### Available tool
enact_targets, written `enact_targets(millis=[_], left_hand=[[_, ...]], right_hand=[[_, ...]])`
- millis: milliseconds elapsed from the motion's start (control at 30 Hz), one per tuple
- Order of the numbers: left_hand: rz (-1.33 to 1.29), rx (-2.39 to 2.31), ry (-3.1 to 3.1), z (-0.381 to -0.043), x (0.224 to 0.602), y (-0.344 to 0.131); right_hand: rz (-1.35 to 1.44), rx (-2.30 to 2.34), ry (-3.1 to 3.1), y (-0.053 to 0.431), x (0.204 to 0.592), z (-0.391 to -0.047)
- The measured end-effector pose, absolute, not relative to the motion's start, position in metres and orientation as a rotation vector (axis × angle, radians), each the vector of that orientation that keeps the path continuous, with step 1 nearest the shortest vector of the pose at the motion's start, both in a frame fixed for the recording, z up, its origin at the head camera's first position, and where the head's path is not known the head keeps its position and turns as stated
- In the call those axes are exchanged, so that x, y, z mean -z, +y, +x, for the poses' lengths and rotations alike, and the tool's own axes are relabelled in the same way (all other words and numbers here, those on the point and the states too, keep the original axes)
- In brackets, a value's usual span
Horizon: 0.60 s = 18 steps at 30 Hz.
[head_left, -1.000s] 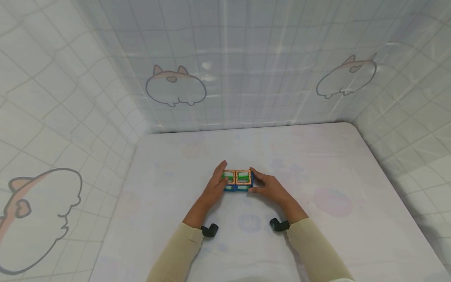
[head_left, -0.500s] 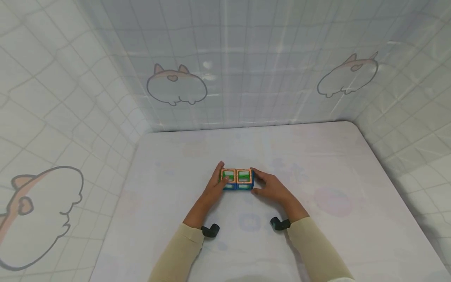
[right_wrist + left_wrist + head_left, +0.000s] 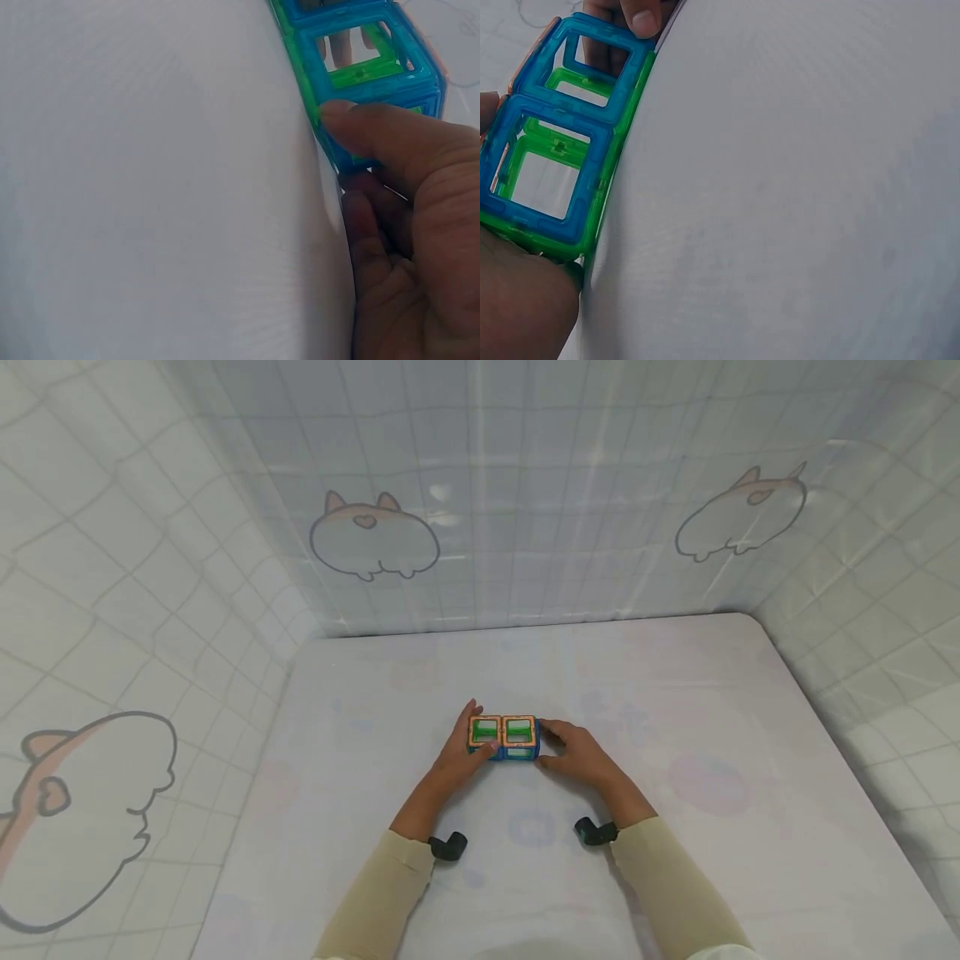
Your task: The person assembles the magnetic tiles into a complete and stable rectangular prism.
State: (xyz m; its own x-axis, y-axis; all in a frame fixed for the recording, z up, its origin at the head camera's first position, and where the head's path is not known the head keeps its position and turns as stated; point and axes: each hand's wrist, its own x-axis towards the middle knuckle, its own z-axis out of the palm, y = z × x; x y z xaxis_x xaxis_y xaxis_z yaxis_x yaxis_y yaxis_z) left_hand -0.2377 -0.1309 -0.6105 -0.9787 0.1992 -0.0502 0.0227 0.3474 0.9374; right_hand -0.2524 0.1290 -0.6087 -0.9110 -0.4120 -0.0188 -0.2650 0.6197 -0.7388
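Note:
Two hollow cubes of magnetic tiles stand joined side by side as one magnetic-tile box (image 3: 501, 732) on the table. Orange frames form its top, blue frames its near side, and green ones lie along the bottom in the left wrist view. My left hand (image 3: 454, 758) holds the left end, its thumb near the box's front top edge and its fingers along the left side. At the right end my right hand (image 3: 583, 763) grips the box. In the right wrist view, the right thumb (image 3: 382, 135) presses a near blue frame (image 3: 375, 88), while the other fingers bend beside and below.
A pale patterned cloth covers the table (image 3: 390, 693). Grid-patterned curtains with cartoon animal drawings hang around it, including the back curtain (image 3: 525, 543). Dark wrist cameras, such as the left one (image 3: 448, 847), stick out inward from both wrists.
My left thumb has moved from the orange top down and rightward to the front edge, uncovering the left orange frame. Both hands stay at the box's ends, and the box has barely shifted.

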Motion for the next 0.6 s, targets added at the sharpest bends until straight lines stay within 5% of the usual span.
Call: enact_targets(millis=[600], left_hand=[[0.173,-1.694,2.452,-0.2351,0.6060,-0.1297]], right_hand=[[-0.554,1.260,2.593,0.1310,0.6088,-0.2519]])
